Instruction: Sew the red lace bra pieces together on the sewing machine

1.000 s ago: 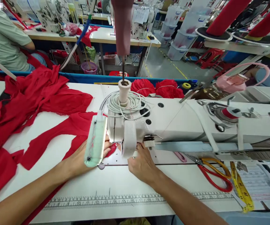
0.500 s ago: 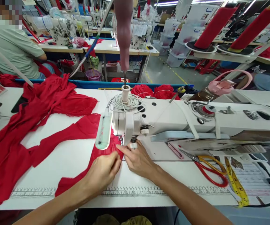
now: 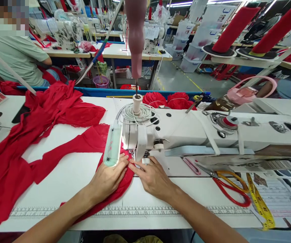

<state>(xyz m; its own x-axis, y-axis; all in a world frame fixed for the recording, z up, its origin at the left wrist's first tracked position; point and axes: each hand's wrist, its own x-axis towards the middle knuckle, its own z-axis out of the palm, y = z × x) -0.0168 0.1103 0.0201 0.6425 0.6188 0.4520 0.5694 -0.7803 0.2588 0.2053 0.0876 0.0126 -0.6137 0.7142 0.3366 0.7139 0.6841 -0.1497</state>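
A strip of red fabric (image 3: 84,140) runs across the white table to the needle of a white sewing machine (image 3: 185,130). My left hand (image 3: 108,179) lies flat on the fabric just before the presser foot, fingers stretched forward. Beside it, my right hand (image 3: 151,177) rests flat too, its fingertips at the fabric's edge under the machine head. Neither hand grips anything. A pale green lamp (image 3: 113,143) hangs on the machine's left side, right above my left fingertips.
A heap of red fabric (image 3: 41,108) covers the table's left. Red-handled scissors (image 3: 230,189) and a yellow tape measure (image 3: 260,204) lie right of the machine. A printed ruler (image 3: 135,212) runs along the front edge. A person in a green shirt (image 3: 16,59) sits at back left.
My left hand has gone from a pinch on the fabric to lying flat on it, nearer the needle. The fabric has bunched up under both hands. My view has shifted slightly.
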